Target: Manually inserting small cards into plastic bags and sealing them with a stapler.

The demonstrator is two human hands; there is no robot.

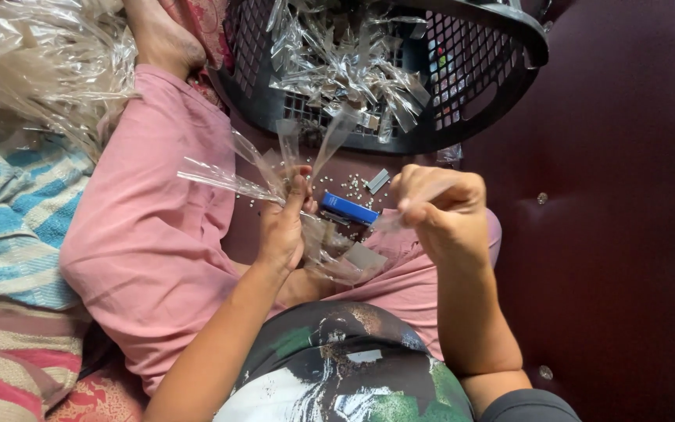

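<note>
L hand (281, 227) w/ clear bags (232, 178); R hand (439, 211) pinching one

a: what's the person wearing?

b: loose pink trousers (142, 234), plain fabric with soft creases. the top (337, 367) is dark with a splotchy print in white, green and brownish patches. both forearms bare, no sleeves reaching them, and there's a bare foot (162, 35) too.

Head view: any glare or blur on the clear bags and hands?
Head view: glare streaks on the clear plastic bags in the left hand; right hand slightly motion-soft; bags in the black basket glint brightly; light is even, shadows soft.
</note>
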